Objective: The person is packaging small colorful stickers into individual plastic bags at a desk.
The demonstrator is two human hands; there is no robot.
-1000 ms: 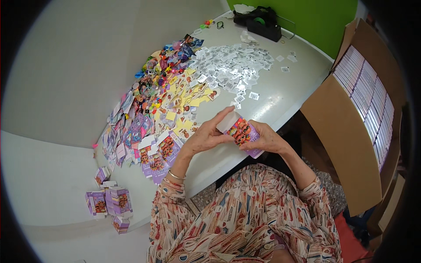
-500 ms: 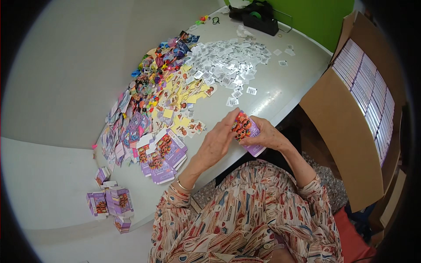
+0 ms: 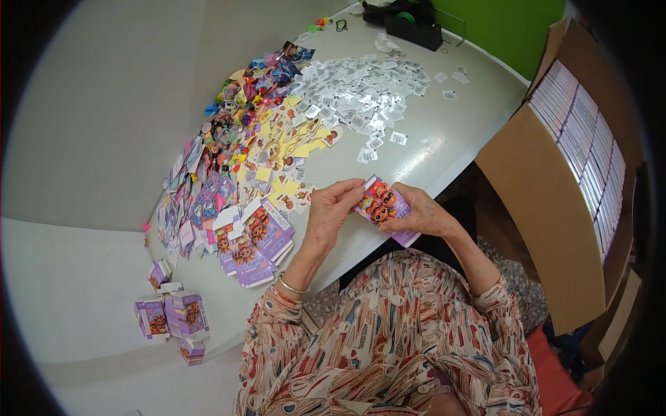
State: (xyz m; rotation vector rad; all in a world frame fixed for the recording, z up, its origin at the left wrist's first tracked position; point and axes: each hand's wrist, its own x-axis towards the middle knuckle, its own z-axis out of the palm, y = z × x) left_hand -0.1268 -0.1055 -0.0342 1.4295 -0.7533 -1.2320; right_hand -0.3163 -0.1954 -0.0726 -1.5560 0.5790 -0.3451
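A small purple card box (image 3: 383,202) with a colourful cartoon print is held over the table's near edge. My right hand (image 3: 420,212) wraps its right side, with the thumb across the front. My left hand (image 3: 329,212) is closed, its thumb and fingertips pinching at the box's upper left corner. The fingers behind the box are hidden. Left of my hands lies a fanned pile of flat purple boxes (image 3: 262,232), showing the same print. Yellow and white picture cards (image 3: 284,152) spread just beyond that pile.
White printed slips (image 3: 361,90) are heaped at the far middle of the table. Colourful small items and packets (image 3: 215,173) line the wall side. Opened purple boxes (image 3: 186,313) stand lower left. A black tape dispenser (image 3: 414,31) sits far back. A large carton (image 3: 548,215) of packed boxes is right.
My left hand has drawn back slightly left and closed from flat fingers into a pinch at the box's corner. More of the box's front shows; my right hand keeps its hold.
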